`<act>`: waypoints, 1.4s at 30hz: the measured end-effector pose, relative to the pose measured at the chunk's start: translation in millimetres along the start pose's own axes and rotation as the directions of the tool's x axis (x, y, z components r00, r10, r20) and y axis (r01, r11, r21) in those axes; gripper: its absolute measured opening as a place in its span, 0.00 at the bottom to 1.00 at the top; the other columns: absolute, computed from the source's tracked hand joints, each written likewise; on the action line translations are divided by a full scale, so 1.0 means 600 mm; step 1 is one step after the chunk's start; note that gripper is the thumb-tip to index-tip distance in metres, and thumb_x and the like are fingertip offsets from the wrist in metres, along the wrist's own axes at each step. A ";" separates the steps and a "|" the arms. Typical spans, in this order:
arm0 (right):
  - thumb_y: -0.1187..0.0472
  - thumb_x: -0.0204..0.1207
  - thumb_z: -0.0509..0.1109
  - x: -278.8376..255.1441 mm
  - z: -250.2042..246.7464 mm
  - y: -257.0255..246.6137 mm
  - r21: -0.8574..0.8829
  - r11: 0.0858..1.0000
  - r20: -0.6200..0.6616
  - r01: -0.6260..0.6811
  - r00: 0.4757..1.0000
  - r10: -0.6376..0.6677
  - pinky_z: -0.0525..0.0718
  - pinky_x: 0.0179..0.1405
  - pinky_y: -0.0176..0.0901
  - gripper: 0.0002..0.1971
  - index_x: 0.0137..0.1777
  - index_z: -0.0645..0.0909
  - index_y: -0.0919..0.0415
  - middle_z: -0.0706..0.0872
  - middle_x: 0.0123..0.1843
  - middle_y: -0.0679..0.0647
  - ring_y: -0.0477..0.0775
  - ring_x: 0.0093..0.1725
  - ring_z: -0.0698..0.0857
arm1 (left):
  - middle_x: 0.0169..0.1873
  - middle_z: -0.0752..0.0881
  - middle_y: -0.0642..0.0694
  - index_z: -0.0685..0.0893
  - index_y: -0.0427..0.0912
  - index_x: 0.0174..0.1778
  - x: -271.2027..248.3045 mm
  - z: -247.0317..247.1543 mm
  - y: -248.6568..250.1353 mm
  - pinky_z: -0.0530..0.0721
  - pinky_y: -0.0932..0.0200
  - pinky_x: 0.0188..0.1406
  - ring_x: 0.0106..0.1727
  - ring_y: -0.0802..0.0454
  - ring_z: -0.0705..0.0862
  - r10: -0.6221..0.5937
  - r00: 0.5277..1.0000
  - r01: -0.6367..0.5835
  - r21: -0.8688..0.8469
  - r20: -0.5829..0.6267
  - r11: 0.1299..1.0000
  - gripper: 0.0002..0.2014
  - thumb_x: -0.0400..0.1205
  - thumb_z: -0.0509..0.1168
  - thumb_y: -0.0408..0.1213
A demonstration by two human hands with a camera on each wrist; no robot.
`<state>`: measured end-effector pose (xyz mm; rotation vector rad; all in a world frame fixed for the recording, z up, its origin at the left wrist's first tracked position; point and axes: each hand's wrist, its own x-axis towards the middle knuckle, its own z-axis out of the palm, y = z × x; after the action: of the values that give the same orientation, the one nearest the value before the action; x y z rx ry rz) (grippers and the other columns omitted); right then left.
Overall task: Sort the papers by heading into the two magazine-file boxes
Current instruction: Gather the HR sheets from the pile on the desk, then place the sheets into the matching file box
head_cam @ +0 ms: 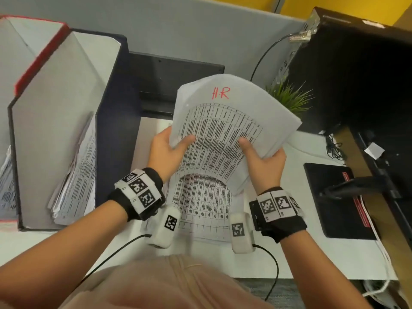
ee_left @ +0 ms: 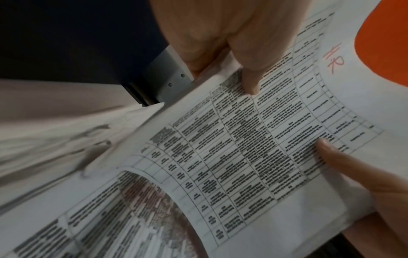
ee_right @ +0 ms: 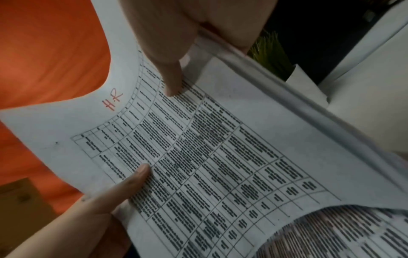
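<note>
I hold a curved sheaf of printed papers (head_cam: 223, 121) above the desk; its top sheet carries a red "HR" heading (head_cam: 220, 93). My left hand (head_cam: 176, 141) grips the sheaf's left edge, thumb on top (ee_left: 249, 73). My right hand (head_cam: 256, 155) grips the right edge, thumb on top (ee_right: 170, 73). Another printed sheet (head_cam: 200, 204) lies flat on the desk beneath. At the left stands a navy magazine-file box (head_cam: 116, 121) with papers (head_cam: 78, 175) leaning inside. A red-edged box (head_cam: 38, 61) stands further left, also holding papers.
A black monitor base (head_cam: 178, 81) sits behind the sheaf, and a small green plant (head_cam: 287, 99) to its right. A black computer tower (head_cam: 356, 74) and a black pad (head_cam: 334, 197) fill the right side. Cables run over the white desk (head_cam: 289, 253).
</note>
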<state>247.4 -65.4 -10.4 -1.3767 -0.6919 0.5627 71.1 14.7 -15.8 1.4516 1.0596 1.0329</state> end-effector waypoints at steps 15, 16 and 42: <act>0.67 0.70 0.75 0.018 0.035 0.001 -0.033 0.999 0.136 0.027 0.990 -0.023 0.83 0.41 0.23 0.18 0.58 0.78 0.54 0.88 0.45 0.39 0.31 0.45 0.87 | 0.40 0.89 0.48 0.87 0.44 0.45 0.028 -0.071 0.107 0.84 0.68 0.37 0.38 0.62 0.86 -0.097 0.995 0.098 0.193 -0.014 0.976 0.05 0.75 0.73 0.36; 0.66 0.69 0.75 0.018 0.034 0.000 -0.022 0.999 0.191 0.036 0.981 -0.031 0.84 0.39 0.26 0.17 0.55 0.78 0.50 0.90 0.42 0.40 0.33 0.43 0.87 | 0.44 0.90 0.47 0.87 0.42 0.48 0.032 -0.095 0.126 0.85 0.67 0.39 0.41 0.58 0.87 -0.088 0.996 0.088 0.217 -0.009 0.972 0.08 0.75 0.74 0.37; 0.69 0.58 0.84 -0.050 -0.031 0.147 -0.697 0.717 0.114 -0.002 0.987 0.113 0.80 0.63 0.53 0.31 0.62 0.78 0.72 0.85 0.58 0.72 0.71 0.56 0.84 | 0.46 0.85 0.36 0.83 0.31 0.51 0.011 -0.520 0.081 0.77 0.54 0.42 0.45 0.43 0.82 -0.272 0.853 0.522 0.736 -0.445 0.432 0.16 0.74 0.73 0.39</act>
<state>243.6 -89.3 -102.4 -2.0882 -1.0535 0.4696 -223.7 90.2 68.3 1.6545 2.2067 0.3007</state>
